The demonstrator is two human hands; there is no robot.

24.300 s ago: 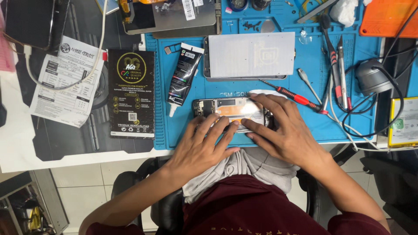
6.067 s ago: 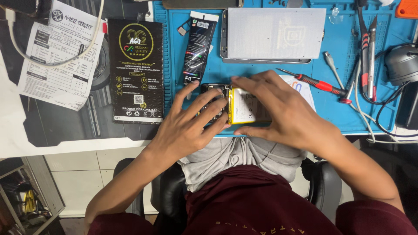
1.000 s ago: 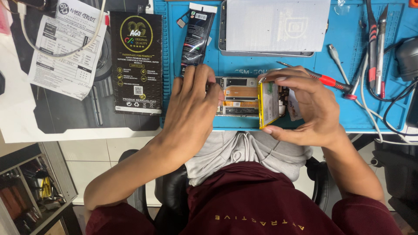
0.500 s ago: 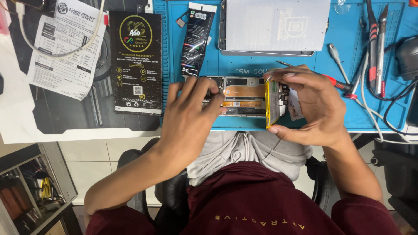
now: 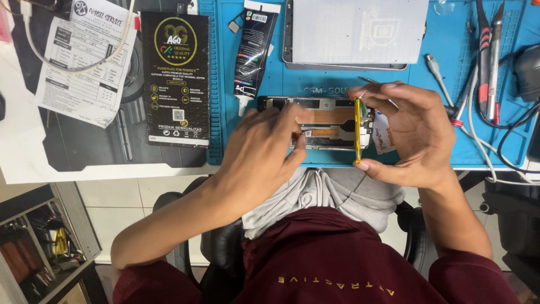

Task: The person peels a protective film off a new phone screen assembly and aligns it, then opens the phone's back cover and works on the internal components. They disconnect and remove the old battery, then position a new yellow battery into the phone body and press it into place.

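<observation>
An opened phone frame (image 5: 326, 121) lies on the blue work mat (image 5: 444, 146) with its orange inner parts showing. My left hand (image 5: 264, 157) rests on its left half, fingertips pinching at a spot near the middle. My right hand (image 5: 413, 135) holds a flat yellow-edged battery (image 5: 358, 130) upright on its edge at the phone's right end, thumb below and fingers above.
A black glue tube (image 5: 254, 48) and a grey-backed screen panel (image 5: 354, 31) lie at the back of the mat. Screwdrivers and tweezers (image 5: 486, 56) with cables sit at the right. A black packaging box (image 5: 175, 79) and a printed paper (image 5: 90, 56) lie at the left.
The battery has been lifted off the phone and tipped up on edge by my right hand. My left hand slid from covering the phone's left end to pinching near its middle.
</observation>
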